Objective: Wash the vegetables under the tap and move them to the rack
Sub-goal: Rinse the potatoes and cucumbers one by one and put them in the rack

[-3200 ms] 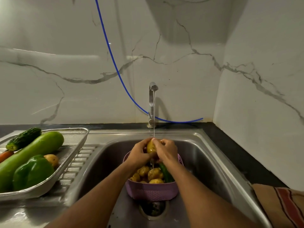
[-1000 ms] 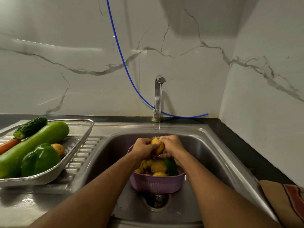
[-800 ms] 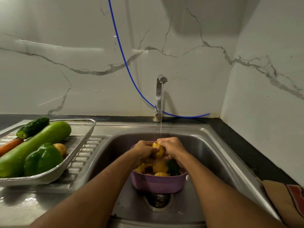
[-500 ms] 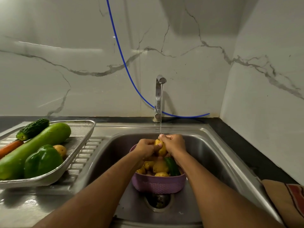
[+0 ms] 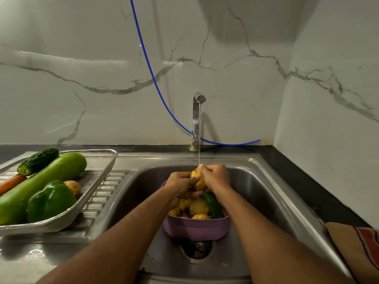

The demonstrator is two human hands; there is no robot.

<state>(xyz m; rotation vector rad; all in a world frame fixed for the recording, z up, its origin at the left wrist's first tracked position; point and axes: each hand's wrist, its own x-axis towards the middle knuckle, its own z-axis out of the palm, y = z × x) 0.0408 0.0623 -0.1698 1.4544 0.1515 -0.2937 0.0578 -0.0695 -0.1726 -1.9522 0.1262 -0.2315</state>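
A: Which items are only partly visible?

B: The potato (image 5: 197,180) is covered on both flanks by the left hand (image 5: 180,184) and right hand (image 5: 217,178); only a middle strip shows. The carrot (image 5: 11,183) and long gourd (image 5: 39,182) are cut off by the left edge, as is the rack (image 5: 96,177).

A: And inside the purple basket (image 5: 196,229)?

B: Its far rim lies behind the forearms; the number of potatoes within cannot be told. The green vegetable (image 5: 213,206) there is half hidden. The striped cloth (image 5: 361,247) runs off the right edge.
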